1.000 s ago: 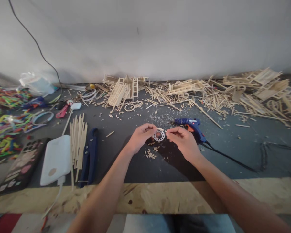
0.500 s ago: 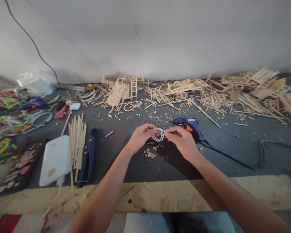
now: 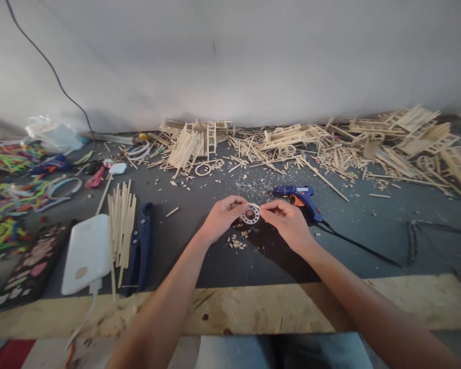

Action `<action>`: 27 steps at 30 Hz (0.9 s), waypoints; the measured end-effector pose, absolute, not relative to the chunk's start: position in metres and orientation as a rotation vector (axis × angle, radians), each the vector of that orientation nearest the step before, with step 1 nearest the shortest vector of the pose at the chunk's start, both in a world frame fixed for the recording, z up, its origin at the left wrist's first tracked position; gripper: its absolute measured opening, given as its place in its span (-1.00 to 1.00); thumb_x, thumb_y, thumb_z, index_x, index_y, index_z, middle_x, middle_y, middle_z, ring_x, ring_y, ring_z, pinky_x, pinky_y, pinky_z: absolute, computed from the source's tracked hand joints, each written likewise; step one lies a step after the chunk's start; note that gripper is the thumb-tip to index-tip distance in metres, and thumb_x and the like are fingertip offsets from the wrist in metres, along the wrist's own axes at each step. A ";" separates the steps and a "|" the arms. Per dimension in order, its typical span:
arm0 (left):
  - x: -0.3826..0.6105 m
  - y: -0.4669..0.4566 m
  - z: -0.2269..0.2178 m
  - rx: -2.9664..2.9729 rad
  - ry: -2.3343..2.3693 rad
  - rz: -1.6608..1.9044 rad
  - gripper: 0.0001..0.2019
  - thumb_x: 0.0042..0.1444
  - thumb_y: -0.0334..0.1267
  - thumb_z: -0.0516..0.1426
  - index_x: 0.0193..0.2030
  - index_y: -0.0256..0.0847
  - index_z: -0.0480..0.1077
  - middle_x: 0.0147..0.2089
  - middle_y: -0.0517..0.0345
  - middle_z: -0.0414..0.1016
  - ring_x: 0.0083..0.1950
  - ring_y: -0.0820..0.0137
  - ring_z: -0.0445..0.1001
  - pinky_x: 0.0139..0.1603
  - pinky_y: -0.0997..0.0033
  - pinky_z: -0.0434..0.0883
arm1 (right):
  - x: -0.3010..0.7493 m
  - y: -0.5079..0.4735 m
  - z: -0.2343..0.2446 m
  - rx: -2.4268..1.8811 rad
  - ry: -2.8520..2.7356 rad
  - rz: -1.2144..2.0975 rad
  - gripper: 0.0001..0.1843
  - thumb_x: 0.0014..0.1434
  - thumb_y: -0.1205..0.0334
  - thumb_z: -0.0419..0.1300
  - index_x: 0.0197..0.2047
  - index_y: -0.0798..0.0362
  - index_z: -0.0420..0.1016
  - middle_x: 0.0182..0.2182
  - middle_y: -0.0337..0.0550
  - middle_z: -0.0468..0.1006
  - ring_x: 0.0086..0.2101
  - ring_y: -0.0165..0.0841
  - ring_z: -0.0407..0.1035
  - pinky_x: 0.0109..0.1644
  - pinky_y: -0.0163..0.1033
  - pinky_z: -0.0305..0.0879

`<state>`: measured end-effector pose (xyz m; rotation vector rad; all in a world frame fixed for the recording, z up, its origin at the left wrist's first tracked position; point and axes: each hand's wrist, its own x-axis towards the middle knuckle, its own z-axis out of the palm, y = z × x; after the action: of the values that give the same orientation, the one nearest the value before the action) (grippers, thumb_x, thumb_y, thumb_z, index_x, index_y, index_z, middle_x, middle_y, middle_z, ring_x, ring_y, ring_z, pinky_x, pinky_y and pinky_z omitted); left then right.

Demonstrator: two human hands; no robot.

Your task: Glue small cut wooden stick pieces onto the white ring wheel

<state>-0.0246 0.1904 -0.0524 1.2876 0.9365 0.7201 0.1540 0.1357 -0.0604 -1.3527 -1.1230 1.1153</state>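
Between my two hands is a small pale wooden piece [image 3: 254,205], pinched at its left end by my left hand [image 3: 223,218] and at its right end by my right hand [image 3: 287,224]. Fingertips cover both ends of it, so its full shape is hidden. Just below it in view is a pale ring with round holes [image 3: 257,216]; I cannot tell if the two touch. Short cut stick bits [image 3: 236,243] lie scattered nearer to me. A blue hot glue gun [image 3: 301,197] rests on its side beyond my right hand, its cord trailing right.
A blue cutter [image 3: 141,246], a bundle of sticks [image 3: 120,220] and a white power bank [image 3: 86,253] lie to the left. Stick models [image 3: 184,146] and loose sticks line the wall. Colourful pipe-cleaner-like pieces [image 3: 3,225] and a dark patterned case [image 3: 34,266] sit far left.
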 end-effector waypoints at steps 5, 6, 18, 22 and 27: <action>-0.024 0.191 -0.051 1.271 0.917 0.746 -0.78 0.09 -0.10 0.18 -0.26 -0.22 0.41 -0.35 0.19 0.53 -0.36 0.46 0.41 -0.25 0.42 0.30 | 0.151 0.136 -0.058 -1.300 -1.074 1.147 -0.73 -0.04 0.11 0.34 -0.25 0.02 0.52 -0.39 -0.18 0.59 -0.34 -0.32 0.46 -0.21 -0.19 0.37; -0.024 0.191 -0.050 1.258 0.913 0.763 -0.78 0.09 -0.10 0.18 -0.25 -0.21 0.40 -0.35 0.20 0.52 -0.36 0.46 0.40 -0.26 0.43 0.30 | 0.150 0.136 -0.058 -1.276 -1.055 1.158 -0.69 -0.04 0.11 0.34 -0.20 0.01 0.51 -0.38 -0.19 0.59 -0.33 -0.31 0.47 -0.20 -0.18 0.38; -0.023 0.190 -0.052 1.204 0.877 0.770 -0.75 0.06 -0.17 0.20 -0.14 -0.19 0.38 -0.24 0.14 0.55 -0.30 0.44 0.43 -0.25 0.43 0.33 | 0.149 0.136 -0.060 -1.343 -1.164 1.195 -0.76 0.02 0.05 0.28 -0.28 0.01 0.54 -0.33 -0.17 0.62 -0.31 -0.30 0.49 -0.20 -0.19 0.37; -0.023 0.189 -0.053 1.212 0.858 0.773 -0.67 0.05 -0.16 0.22 -0.03 -0.16 0.41 -0.20 0.14 0.55 -0.29 0.46 0.44 -0.24 0.44 0.35 | 0.149 0.136 -0.062 -1.337 -1.216 1.191 -0.78 0.03 0.07 0.28 -0.28 0.00 0.53 -0.32 -0.19 0.61 -0.28 -0.31 0.47 -0.16 -0.19 0.35; -0.023 0.188 -0.053 1.339 0.905 0.765 -0.72 0.08 -0.06 0.19 -0.15 -0.17 0.51 -0.25 0.13 0.55 -0.29 0.43 0.44 -0.24 0.44 0.35 | 0.148 0.135 -0.060 -1.314 -1.210 1.182 -0.75 0.04 0.06 0.27 -0.24 0.00 0.49 -0.36 -0.20 0.58 -0.32 -0.32 0.44 -0.22 -0.22 0.34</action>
<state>-0.0234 0.1877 -0.0531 1.3393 0.9046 0.7652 0.1477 0.1351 -0.0595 -1.3139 -1.2096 1.1819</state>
